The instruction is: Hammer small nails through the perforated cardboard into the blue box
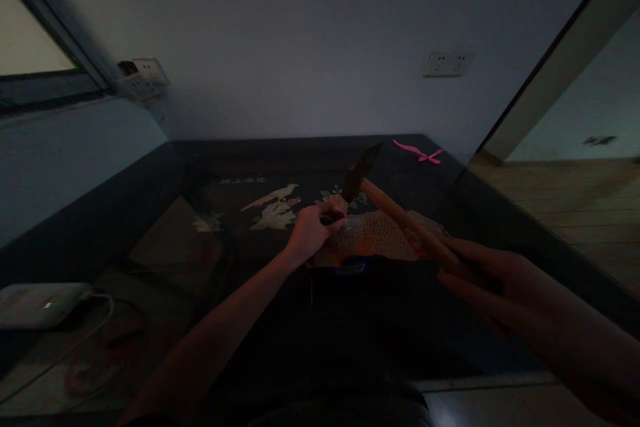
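My right hand (515, 287) is wrapped round the wooden handle of a hammer (400, 213). Its dark metal head is raised at a slant, close above the fingertips of my left hand (310, 230). The left fingers are pinched together around something small and brownish that I cannot make out in the dim light. Beneath them lies a tan, flat piece dotted with many small holes (383, 233), with an orange patch on it. A small blue label (354, 267) shows at its near edge.
The dark, glossy tabletop (280, 160) bears a bird-and-flower picture (274, 210). A pink ribbon (425, 157) lies at the back right. On the left rests a white device (43, 305) with a cable. Wall sockets (447, 64) are set in the wall behind.
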`<act>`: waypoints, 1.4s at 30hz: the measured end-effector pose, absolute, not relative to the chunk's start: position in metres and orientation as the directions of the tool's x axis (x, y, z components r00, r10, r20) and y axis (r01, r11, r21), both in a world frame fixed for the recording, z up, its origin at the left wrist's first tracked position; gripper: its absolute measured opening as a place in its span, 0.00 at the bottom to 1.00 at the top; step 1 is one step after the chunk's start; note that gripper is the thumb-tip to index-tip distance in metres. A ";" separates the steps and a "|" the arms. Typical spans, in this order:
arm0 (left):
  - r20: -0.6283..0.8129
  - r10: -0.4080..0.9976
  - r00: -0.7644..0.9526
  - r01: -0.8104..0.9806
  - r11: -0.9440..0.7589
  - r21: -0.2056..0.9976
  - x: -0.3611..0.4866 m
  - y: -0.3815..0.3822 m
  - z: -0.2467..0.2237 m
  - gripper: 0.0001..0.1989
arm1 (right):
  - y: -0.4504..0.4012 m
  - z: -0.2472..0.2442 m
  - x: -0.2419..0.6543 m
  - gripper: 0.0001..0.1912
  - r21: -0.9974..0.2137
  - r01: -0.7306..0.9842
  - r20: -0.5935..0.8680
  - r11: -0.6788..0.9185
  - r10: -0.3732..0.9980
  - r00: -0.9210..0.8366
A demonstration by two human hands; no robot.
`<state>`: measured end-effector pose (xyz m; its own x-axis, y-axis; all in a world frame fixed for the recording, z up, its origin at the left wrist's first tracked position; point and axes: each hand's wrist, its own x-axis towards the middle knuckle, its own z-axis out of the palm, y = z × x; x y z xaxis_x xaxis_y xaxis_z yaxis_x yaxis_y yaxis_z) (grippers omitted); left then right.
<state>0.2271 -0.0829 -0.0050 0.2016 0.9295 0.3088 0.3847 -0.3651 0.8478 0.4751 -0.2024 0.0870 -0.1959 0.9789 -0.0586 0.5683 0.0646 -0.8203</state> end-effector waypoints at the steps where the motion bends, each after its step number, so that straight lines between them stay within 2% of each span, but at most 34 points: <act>1: 0.302 0.932 0.202 0.394 -0.359 0.846 0.227 -0.083 -0.004 0.04 | -0.202 0.087 0.474 0.22 -0.821 0.566 -0.057 0.073 0.976 -0.209; 5: 0.286 0.938 0.197 0.452 -0.346 0.822 0.227 -0.087 0.002 0.05 | -0.200 0.080 0.473 0.13 -0.817 0.574 -0.104 0.051 0.967 -0.233; 8: 0.305 0.931 0.200 0.452 -0.363 0.815 0.228 -0.087 0.002 0.03 | -0.202 0.082 0.475 0.17 -0.816 0.577 -0.118 0.025 0.971 -0.209; 11: 0.313 0.928 0.204 0.422 -0.372 0.827 0.228 -0.086 -0.001 0.02 | -0.205 0.087 0.475 0.20 -0.816 0.575 -0.065 0.052 0.982 -0.180; 18: 0.290 0.937 0.193 0.493 -0.349 0.797 0.227 -0.087 0.001 0.04 | -0.200 0.074 0.473 0.14 -0.823 0.565 -0.107 0.048 0.966 -0.237; 23: 0.319 0.923 0.217 0.445 -0.384 0.809 0.226 -0.084 -0.004 0.03 | -0.205 0.079 0.475 0.22 -0.830 0.558 -0.117 0.008 0.975 -0.187; 26: 0.311 0.926 0.213 0.436 -0.375 0.818 0.226 -0.084 -0.004 0.03 | -0.206 0.081 0.474 0.21 -0.822 0.569 -0.100 0.035 0.974 -0.204; 31: 0.270 0.946 0.177 0.515 -0.323 0.794 0.227 -0.087 0.002 0.04 | -0.201 0.073 0.475 0.18 -0.797 0.603 -0.153 0.032 0.956 -0.252; 38: 0.305 0.931 0.200 0.447 -0.364 0.817 0.227 -0.085 0.000 0.03 | -0.203 0.079 0.479 0.24 -0.817 0.576 -0.178 -0.029 0.963 -0.205; 42: 0.285 0.939 0.192 0.486 -0.343 0.804 0.227 -0.087 0.001 0.05 | -0.199 0.071 0.479 0.22 -0.808 0.589 -0.170 -0.004 0.959 -0.227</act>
<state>0.2266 -0.0866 0.0010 0.1922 0.9391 0.2848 0.4863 -0.3432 0.8036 0.4786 -0.1995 0.0708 -0.2266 0.9591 -0.1699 0.5891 -0.0040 -0.8081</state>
